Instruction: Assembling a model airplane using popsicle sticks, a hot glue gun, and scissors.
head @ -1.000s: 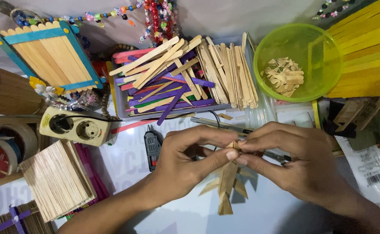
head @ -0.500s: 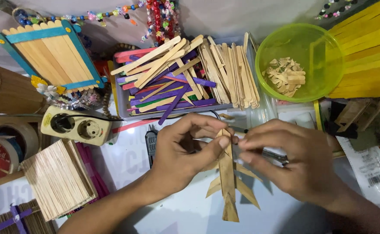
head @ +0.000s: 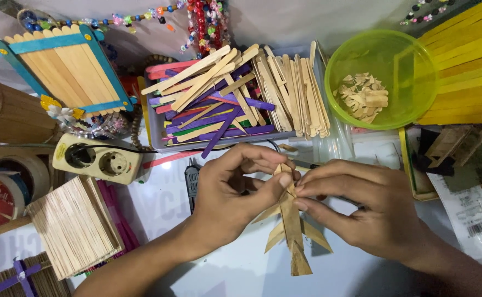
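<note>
Both hands meet over the white table at the top of a small tree-shaped piece made of wooden craft sticks (head: 291, 231). My left hand (head: 231, 193) pinches its upper part between thumb and fingers. My right hand (head: 368, 206) grips the same upper part from the right with thumb and forefinger. The piece hangs downward, its side sticks splayed out like branches and its lower end near the table's front.
A grey tray (head: 154, 135) of plain and coloured craft sticks lies behind the hands. A green bowl (head: 411, 82) holds cut stick bits. A power strip (head: 95, 159), a stick stack (head: 73, 223), a tape roll (head: 1, 192) and stick-built models lie left; yellow sticks (head: 466, 66) lie right.
The stick piece has been turned from a slant to nearly upright, and its lower end has swung down toward me. Both hands stayed on its top.
</note>
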